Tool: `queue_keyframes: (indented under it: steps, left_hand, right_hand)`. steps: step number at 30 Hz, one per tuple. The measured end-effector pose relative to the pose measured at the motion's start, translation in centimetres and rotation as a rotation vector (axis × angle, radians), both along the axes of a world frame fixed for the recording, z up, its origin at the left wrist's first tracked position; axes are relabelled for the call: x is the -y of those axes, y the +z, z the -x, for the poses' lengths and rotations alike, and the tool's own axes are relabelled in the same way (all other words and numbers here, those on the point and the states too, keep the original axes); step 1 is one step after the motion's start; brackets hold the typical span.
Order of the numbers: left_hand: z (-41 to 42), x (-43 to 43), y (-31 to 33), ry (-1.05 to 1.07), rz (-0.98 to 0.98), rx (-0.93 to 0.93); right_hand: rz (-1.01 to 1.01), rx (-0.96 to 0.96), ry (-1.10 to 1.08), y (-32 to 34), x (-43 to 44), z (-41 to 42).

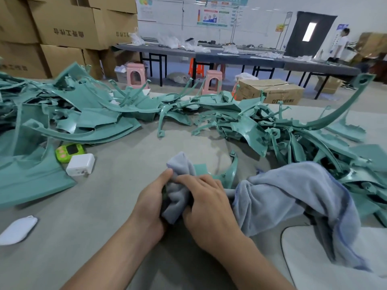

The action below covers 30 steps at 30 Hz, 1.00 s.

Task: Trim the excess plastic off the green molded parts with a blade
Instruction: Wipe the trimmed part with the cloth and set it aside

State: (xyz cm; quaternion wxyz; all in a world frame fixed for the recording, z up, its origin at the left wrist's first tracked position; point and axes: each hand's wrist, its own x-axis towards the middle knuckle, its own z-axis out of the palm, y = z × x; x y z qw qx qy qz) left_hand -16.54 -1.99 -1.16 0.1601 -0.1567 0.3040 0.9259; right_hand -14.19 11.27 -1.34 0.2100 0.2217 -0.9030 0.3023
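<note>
Fingers (pixel 188 179) of the left hand (pixel 148 204) and right hand (pixel 209 206) clutch a bunched towel (pixel 282 191); a green molded part (pixel 233 167) pokes out behind. No blade shows; I'd guess trimming waits on baring one.

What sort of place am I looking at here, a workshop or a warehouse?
Most likely a plastics factory's finishing area: green molded parts lie heaped on the work table, printed cardboard boxes are stacked at the left, and long tables with plastic bags stand along the back wall under notice boards.
</note>
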Motion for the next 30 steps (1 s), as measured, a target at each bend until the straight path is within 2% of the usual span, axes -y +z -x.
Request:
queue_keyframes:
  steps: [1, 3, 4, 9, 14, 16, 19, 21, 25, 30]
  left_hand:
    - [0.2, -0.1, -0.4, 0.006, 0.078, -0.022]
    - [0.5, -0.3, -1.1, 0.126, 0.379, -0.057]
    - [0.6, -0.3, -1.1, 0.164, 0.441, -0.077]
    - [1.2, 0.4, -0.7, 0.175, 0.537, -0.135]
    - [1.4, 1.2, -0.1, 0.111, 0.591, -0.178]
    - [1.3, 1.9, -0.2, 0.096, 0.611, -0.176]
    - [1.1, 2.3, -0.3, 0.081, 0.618, -0.169]
    - [1.3, 2.3, -0.4, 0.084, 0.618, -0.145]
    - [1.7, 2.8, -0.3, 0.101, 0.616, -0.115]
    - [2.3, 3.3, -0.5, 0.112, 0.639, -0.111]
  right_hand:
    - [0.020, -0.011, -0.052, -0.1, -0.1, 0.1]
    - [0.034, -0.041, -0.166, -0.2, -0.5, 0.4]
    - [0.027, -0.066, -0.214, -0.2, -0.8, 0.7]
    - [-0.048, -0.178, -0.411, -0.3, -3.0, 2.1]
    - [0.365, 0.042, -0.497, 0.1, -4.1, 3.8]
    - [0.397, 0.131, -0.512, 0.0, -5.3, 5.0]
    - [0.240, 0.250, -0.506, -0.5, -6.9, 6.9]
    - [0.069, 0.248, -0.522, -0.5, -7.3, 8.2]
    - [-0.118, 0.225, -0.614, -0.1, -7.9, 10.3]
    - [-0.206, 0.221, -0.658, -0.4, -8.2, 11.3]
